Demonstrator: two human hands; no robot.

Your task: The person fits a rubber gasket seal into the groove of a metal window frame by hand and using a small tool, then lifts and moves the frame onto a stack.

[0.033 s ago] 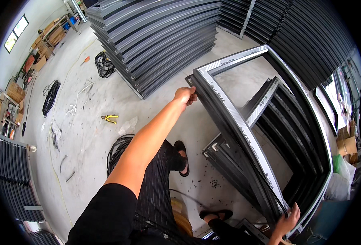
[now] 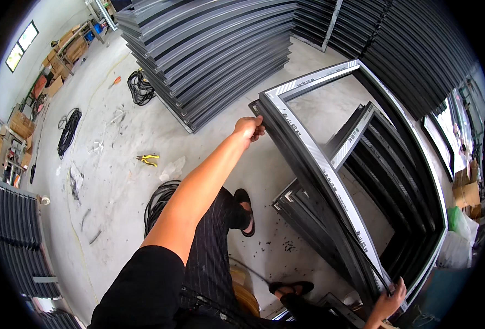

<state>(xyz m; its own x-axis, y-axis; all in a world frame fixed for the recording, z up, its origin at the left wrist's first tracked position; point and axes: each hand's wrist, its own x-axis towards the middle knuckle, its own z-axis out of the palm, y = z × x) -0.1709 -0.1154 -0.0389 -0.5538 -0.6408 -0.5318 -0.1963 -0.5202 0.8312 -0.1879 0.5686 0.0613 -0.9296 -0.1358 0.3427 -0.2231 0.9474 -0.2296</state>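
Grey metal frame: the big window frame point(image 2: 330, 181) stands on its edge on the floor point(image 2: 116, 164), leaning against more frames point(image 2: 396, 181) behind it.
Left hand: the left hand point(image 2: 249, 129) is stretched far out and its fingers are curled around the frame's top left corner.
Right hand: the right hand point(image 2: 388, 300) is low and close to the body, and its fingers pinch a thin black strip point(image 2: 363, 252) that lies along the frame's near edge.
Frame and hands: the long near side of the frame runs from one hand to the other.
Feet: a black sandal point(image 2: 246, 211) is just left of the frame's bottom.
Floor things: yellow pliers point(image 2: 148, 159) and a black cable coil point(image 2: 160, 200) lie well to the left.
Far stack: dark grey panels point(image 2: 215, 49) are piled behind the left hand.
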